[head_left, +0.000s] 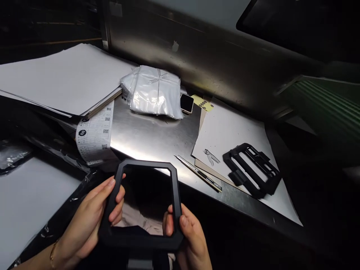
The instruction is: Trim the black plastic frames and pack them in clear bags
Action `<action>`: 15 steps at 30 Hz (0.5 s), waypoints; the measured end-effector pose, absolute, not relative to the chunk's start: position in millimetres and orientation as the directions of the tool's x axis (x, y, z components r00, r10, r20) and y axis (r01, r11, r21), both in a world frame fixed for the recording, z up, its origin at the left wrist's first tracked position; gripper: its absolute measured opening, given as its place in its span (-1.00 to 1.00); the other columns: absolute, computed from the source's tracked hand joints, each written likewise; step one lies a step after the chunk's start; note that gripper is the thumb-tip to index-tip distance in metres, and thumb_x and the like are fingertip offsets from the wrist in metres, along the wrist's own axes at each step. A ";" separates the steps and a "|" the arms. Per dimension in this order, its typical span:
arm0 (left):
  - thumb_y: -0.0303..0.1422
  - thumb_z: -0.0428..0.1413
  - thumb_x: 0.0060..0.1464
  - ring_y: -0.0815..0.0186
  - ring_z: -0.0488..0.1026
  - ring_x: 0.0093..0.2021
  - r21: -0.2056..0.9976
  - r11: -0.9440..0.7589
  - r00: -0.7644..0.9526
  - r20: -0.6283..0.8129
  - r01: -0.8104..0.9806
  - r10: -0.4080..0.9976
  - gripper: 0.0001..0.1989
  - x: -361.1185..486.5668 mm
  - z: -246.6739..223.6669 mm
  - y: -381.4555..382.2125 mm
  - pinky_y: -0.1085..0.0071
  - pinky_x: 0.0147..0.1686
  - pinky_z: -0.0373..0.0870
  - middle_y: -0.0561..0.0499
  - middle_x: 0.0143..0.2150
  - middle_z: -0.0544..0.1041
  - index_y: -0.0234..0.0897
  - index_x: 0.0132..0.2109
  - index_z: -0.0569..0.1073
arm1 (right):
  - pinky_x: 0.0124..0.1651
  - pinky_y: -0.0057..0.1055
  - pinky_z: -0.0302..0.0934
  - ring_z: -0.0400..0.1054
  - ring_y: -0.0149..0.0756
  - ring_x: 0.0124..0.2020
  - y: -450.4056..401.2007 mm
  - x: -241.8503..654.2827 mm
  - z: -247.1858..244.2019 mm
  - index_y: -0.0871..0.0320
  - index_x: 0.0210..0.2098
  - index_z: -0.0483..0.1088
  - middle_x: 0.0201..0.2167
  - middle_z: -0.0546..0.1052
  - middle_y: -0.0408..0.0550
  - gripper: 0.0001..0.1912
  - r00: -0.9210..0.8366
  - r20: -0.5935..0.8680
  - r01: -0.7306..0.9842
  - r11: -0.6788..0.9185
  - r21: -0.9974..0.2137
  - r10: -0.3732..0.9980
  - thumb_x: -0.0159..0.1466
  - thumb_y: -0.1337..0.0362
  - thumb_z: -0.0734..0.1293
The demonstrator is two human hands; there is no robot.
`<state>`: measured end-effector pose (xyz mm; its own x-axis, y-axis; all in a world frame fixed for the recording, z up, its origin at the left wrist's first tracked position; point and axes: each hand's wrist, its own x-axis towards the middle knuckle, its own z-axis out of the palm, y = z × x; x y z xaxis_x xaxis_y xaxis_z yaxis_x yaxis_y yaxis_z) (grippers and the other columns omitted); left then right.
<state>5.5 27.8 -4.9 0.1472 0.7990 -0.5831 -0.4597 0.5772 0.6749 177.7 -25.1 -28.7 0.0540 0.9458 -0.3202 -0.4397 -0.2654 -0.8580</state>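
Both of my hands hold up a hollow black plastic frame (147, 165) with cut corners, close to the front edge of the steel table. My left hand (91, 215) grips its left side, with fingers curled over the rim. My right hand (187, 236) grips the lower right side, with fingertips showing through the opening. The frame's lower edge hides part of my lap and the floor. A thin bracelet circles my left wrist.
On the stainless steel table (154, 138) lie a white plastic-wrapped package (153, 93), a small black-screened device (187, 103), a utility knife (199, 173), nail clippers (210, 156) and a black slotted plastic part (251, 168) on white board (230, 138). Paper sheets (64, 78) and a QR-coded printed strip (95, 137) lie left.
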 end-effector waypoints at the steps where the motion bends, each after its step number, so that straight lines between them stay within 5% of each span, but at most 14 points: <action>1: -0.32 -0.04 0.11 0.56 0.16 -0.70 0.665 0.583 0.151 -0.590 -0.466 0.793 -0.87 3.8 -4.2 28.7 0.61 -0.71 0.19 0.16 -0.54 0.31 -0.21 -0.27 0.38 | -0.55 -0.56 -0.04 0.08 -0.53 -0.61 -23.3 178.3 -25.6 0.16 -0.35 0.37 -0.67 0.32 -0.19 -0.69 0.056 -0.332 -0.460 -0.270 -0.846 0.942 0.13 0.03 0.26; 4: -0.24 -0.07 0.12 0.33 0.42 -0.36 0.629 0.611 0.183 -0.609 -0.481 0.772 -0.74 -2.4 -4.8 26.7 0.47 -0.50 0.41 0.00 -0.26 0.46 -0.22 -0.09 0.37 | -0.56 -0.57 -0.02 0.07 -0.53 -0.62 -18.9 181.9 -21.1 0.15 -0.33 0.38 -0.68 0.27 -0.22 -0.69 0.066 -0.314 -0.477 -0.246 -0.844 0.947 0.13 0.02 0.25; 6: -0.13 -0.06 0.08 0.19 0.39 -0.12 0.617 0.625 0.211 -0.610 -0.478 0.763 -0.62 -5.7 -12.1 18.1 0.39 -0.33 0.44 -0.09 -0.05 0.42 -0.24 -0.02 0.32 | -0.57 -0.57 -0.01 0.07 -0.52 -0.62 -17.0 183.5 -21.6 0.13 -0.33 0.37 -0.68 0.26 -0.22 -0.69 0.101 -0.271 -0.457 -0.197 -0.867 0.957 0.15 0.01 0.23; 8: -0.03 0.10 -0.11 0.13 0.39 -0.11 0.633 0.634 0.243 -0.596 -0.444 0.765 -0.41 -6.4 -26.1 5.2 0.36 -0.33 0.42 -0.14 0.01 0.37 -0.21 0.04 0.24 | -0.57 -0.57 -0.01 0.09 -0.51 -0.61 -16.8 183.1 -22.8 0.10 -0.31 0.36 -0.66 0.28 -0.22 -0.70 0.164 -0.209 -0.408 -0.127 -0.904 0.964 0.17 0.01 0.21; 10: -0.11 0.34 -0.52 0.14 0.43 -0.26 0.679 0.626 0.269 -0.566 -0.385 0.779 -0.02 -3.8 -42.4 -6.7 0.37 -0.47 0.38 -0.15 0.00 0.36 -0.10 0.10 0.08 | -0.55 -0.54 0.03 0.16 -0.47 -0.59 -19.3 179.2 -22.9 0.07 -0.27 0.33 -0.63 0.34 -0.21 -0.72 0.232 -0.126 -0.317 -0.047 -0.947 0.965 0.18 0.01 0.20; 12: -0.19 0.37 -0.57 0.08 0.40 -0.18 0.720 0.617 0.283 -0.549 -0.317 0.786 0.14 0.8 -53.9 -13.2 0.34 -0.42 0.38 -0.20 0.05 0.32 -0.08 0.16 -0.08 | -0.50 -0.46 0.11 0.25 -0.40 -0.56 -24.7 169.7 -21.7 0.04 -0.24 0.31 -0.60 0.42 -0.18 -0.71 0.273 -0.017 -0.180 0.034 -0.983 0.962 0.16 0.00 0.23; 15: -0.27 0.34 -0.44 0.04 0.35 -0.06 0.797 0.582 0.223 -0.545 -0.160 0.808 0.07 5.8 -55.3 -13.3 0.31 -0.23 0.38 -0.17 0.08 0.31 -0.14 0.19 -0.09 | -0.46 -0.39 0.15 0.31 -0.32 -0.53 -34.8 144.1 -20.3 0.02 -0.31 0.38 -0.58 0.46 -0.15 -0.77 0.258 0.159 0.084 0.142 -0.986 0.953 0.15 0.04 0.25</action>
